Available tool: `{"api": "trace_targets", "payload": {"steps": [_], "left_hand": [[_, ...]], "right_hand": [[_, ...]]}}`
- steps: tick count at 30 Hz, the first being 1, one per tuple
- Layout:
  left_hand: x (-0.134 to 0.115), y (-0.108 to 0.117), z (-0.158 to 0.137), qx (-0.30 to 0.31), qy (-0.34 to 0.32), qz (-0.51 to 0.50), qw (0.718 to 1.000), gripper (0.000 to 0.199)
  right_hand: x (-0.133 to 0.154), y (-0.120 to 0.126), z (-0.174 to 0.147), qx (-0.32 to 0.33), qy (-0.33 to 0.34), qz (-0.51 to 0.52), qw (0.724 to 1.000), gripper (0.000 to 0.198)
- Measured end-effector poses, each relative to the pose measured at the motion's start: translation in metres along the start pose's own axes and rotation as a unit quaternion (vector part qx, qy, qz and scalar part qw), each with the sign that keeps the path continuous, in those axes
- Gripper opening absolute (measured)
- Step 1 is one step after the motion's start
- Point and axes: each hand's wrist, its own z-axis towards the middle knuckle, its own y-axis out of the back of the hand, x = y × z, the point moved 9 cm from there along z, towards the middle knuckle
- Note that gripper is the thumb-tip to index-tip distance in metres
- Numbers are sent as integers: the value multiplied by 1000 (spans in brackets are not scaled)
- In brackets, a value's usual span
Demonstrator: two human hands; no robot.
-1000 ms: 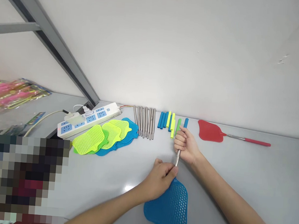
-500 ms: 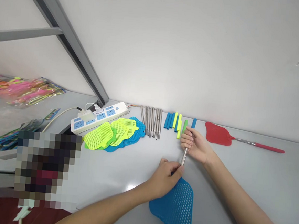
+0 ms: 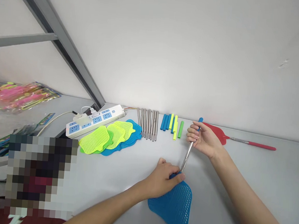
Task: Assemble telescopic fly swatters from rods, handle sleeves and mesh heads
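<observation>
My left hand (image 3: 165, 177) pinches the neck of a blue fly swatter (image 3: 171, 208), whose perforated head hangs toward the table's front edge. From that neck a silver telescopic rod (image 3: 186, 158) slants up to my right hand (image 3: 203, 138). The right fingers are wrapped round the swatter's blue handle grip (image 3: 201, 120), which sticks out above the fist. Just behind that hand lies a finished-looking red fly swatter (image 3: 216, 132), its head partly covered by the hand. Left of the fist are a green tube (image 3: 180, 129) and several blue and yellow tubes (image 3: 169, 122).
Several metal rods (image 3: 148, 124) lie side by side near the wall. To their left is an overlapping pile of yellow, green and blue swatter heads (image 3: 95, 140). A white power strip (image 3: 95, 120) with plugs stands behind it. Bagged goods (image 3: 23, 95) lie far left, beyond a grey frame post (image 3: 66, 50).
My right hand has moved up and right, away from the left, and a longer stretch of rod shows between them. My left hand keeps its pinch. The view has shifted slightly.
</observation>
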Motion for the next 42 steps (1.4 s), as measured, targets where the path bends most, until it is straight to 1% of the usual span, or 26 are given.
{"api": "trace_targets", "payload": {"steps": [5,11,19,25,35,42], "left_hand": [[0,-4,2,5,-19,20,1000,36],[-1,-6,1,12,-34,29,999,34],[-2,-6,-1,-1,-30,51,998,32],[-2,-5,-1,-9,-22,45,999,35],[1,-7,-1,-11,-27,35,999,35],[2,-6,0,-21,-18,28,999,35]], "right_hand": [[-7,2,6,1,25,26,999,29],[-14,13,12,-22,39,41,998,32],[-18,13,14,-8,52,43,998,32],[-31,13,18,5,21,71,997,32],[-44,12,21,12,-5,86,996,32],[-46,10,21,22,-14,94,995,31]]}}
